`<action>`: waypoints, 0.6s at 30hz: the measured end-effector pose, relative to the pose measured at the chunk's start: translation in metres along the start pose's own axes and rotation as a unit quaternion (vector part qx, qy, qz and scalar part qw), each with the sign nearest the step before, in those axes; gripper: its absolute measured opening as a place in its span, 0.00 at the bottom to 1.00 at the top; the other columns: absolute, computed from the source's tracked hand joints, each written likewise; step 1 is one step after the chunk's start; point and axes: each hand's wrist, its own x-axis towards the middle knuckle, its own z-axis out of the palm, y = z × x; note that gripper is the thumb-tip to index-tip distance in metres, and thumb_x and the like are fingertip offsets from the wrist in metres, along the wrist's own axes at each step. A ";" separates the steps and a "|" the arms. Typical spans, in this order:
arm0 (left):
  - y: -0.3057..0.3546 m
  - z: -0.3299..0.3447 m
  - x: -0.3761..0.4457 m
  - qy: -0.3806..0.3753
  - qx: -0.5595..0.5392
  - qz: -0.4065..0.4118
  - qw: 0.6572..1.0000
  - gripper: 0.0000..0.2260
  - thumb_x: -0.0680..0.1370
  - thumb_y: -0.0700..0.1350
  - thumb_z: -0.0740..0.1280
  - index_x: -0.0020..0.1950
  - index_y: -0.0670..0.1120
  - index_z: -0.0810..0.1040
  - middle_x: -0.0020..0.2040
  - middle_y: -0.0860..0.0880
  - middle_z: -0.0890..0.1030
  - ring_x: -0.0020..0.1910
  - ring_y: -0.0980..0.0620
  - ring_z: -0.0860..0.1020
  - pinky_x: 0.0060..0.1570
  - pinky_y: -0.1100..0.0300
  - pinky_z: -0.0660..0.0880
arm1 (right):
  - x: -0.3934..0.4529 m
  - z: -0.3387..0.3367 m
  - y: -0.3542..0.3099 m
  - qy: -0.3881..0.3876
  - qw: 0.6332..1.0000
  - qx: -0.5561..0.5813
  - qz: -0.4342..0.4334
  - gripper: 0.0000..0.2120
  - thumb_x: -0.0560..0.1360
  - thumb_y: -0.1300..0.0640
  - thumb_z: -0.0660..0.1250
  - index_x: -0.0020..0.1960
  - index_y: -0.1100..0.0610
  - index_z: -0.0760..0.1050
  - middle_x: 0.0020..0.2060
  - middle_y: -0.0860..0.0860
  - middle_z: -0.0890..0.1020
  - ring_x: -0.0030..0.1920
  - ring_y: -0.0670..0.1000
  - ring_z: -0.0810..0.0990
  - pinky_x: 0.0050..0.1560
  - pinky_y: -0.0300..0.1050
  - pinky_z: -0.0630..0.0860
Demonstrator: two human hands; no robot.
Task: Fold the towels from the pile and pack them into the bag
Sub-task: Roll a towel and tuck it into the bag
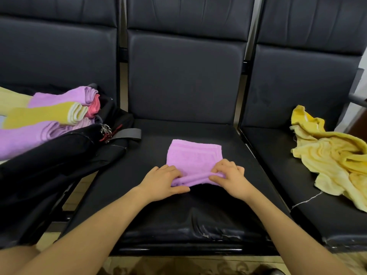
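Hands first: left hand and right hand both pinch the near edge of the purple towel, thumbs under and fingers curled on top, looks like they're lifting that edge for one more fold on the middle seat. Black bag lies open on the left seat with folded towels already stacked in its mouth, so it's an easy reach. Unfolded yellow towels wait in a heap on the right seat, well apart from the folding spot, probably so they don't get mixed in.

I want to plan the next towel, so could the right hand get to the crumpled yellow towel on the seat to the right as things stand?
Probably yes, once freed: nothing lies between the right hand and the yellow towel, but both hands now pinch the purple towel.
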 end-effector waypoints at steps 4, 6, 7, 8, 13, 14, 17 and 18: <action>0.000 0.005 -0.002 0.050 -0.109 -0.016 0.993 0.17 0.74 0.61 0.67 0.56 0.52 0.74 0.46 0.59 0.74 0.42 0.57 0.71 0.44 0.61 0.65 | 0.004 -0.008 -0.001 -0.002 0.995 0.083 0.059 0.03 0.77 0.55 0.67 0.44 0.51 0.77 0.52 0.44 0.73 0.56 0.45 0.69 0.60 0.40 0.52; -0.001 0.006 -0.003 0.091 -0.199 -0.056 0.974 0.12 0.75 0.56 0.69 0.51 0.50 0.74 0.41 0.53 0.77 0.38 0.52 0.74 0.39 0.56 0.71 | 0.005 -0.009 0.001 -0.001 0.992 0.097 0.077 0.03 0.77 0.55 0.67 0.44 0.51 0.77 0.50 0.43 0.73 0.55 0.45 0.70 0.67 0.47 0.56; -0.001 0.006 -0.003 0.100 -0.230 -0.079 0.965 0.11 0.75 0.55 0.69 0.49 0.49 0.74 0.39 0.50 0.78 0.37 0.50 0.75 0.39 0.54 0.72 | 0.004 -0.010 0.001 -0.005 0.992 0.099 0.082 0.04 0.77 0.55 0.66 0.44 0.51 0.77 0.49 0.43 0.74 0.54 0.44 0.70 0.68 0.48 0.57; -0.001 0.005 -0.001 0.104 -0.244 -0.090 0.960 0.10 0.76 0.54 0.68 0.48 0.48 0.75 0.39 0.48 0.79 0.38 0.48 0.76 0.40 0.53 0.73 | 0.003 -0.010 0.000 -0.007 0.991 0.103 0.087 0.05 0.78 0.54 0.65 0.43 0.51 0.76 0.47 0.42 0.74 0.52 0.44 0.71 0.69 0.49 0.57; 0.004 -0.001 0.007 0.134 -0.292 -0.101 0.942 0.08 0.77 0.50 0.68 0.46 0.47 0.75 0.39 0.46 0.78 0.37 0.48 0.75 0.40 0.54 0.73 | -0.001 -0.010 0.000 -0.012 0.993 0.080 0.089 0.11 0.79 0.50 0.63 0.38 0.49 0.72 0.37 0.44 0.76 0.46 0.44 0.71 0.67 0.49 0.59; 0.005 -0.002 0.008 0.137 -0.293 -0.100 0.941 0.07 0.77 0.50 0.67 0.46 0.48 0.74 0.40 0.46 0.78 0.39 0.49 0.75 0.40 0.56 0.72 | -0.003 -0.009 0.001 -0.015 0.996 0.053 0.075 0.11 0.78 0.47 0.63 0.38 0.48 0.72 0.37 0.44 0.76 0.45 0.44 0.71 0.65 0.47 0.58; 0.009 -0.006 0.010 0.149 -0.276 -0.107 0.944 0.05 0.79 0.51 0.65 0.50 0.52 0.72 0.44 0.48 0.77 0.46 0.50 0.72 0.43 0.61 0.68 | -0.009 -0.010 -0.001 -0.060 0.996 -0.041 0.047 0.15 0.72 0.39 0.68 0.45 0.50 0.73 0.39 0.43 0.73 0.44 0.44 0.67 0.58 0.45 0.57; 0.011 -0.007 0.009 0.151 -0.273 -0.113 0.943 0.05 0.79 0.51 0.64 0.52 0.51 0.72 0.43 0.49 0.76 0.48 0.49 0.71 0.45 0.61 0.66 | -0.010 -0.009 0.000 -0.073 0.994 -0.069 0.044 0.15 0.71 0.41 0.70 0.48 0.51 0.73 0.41 0.43 0.72 0.44 0.44 0.67 0.59 0.46 0.58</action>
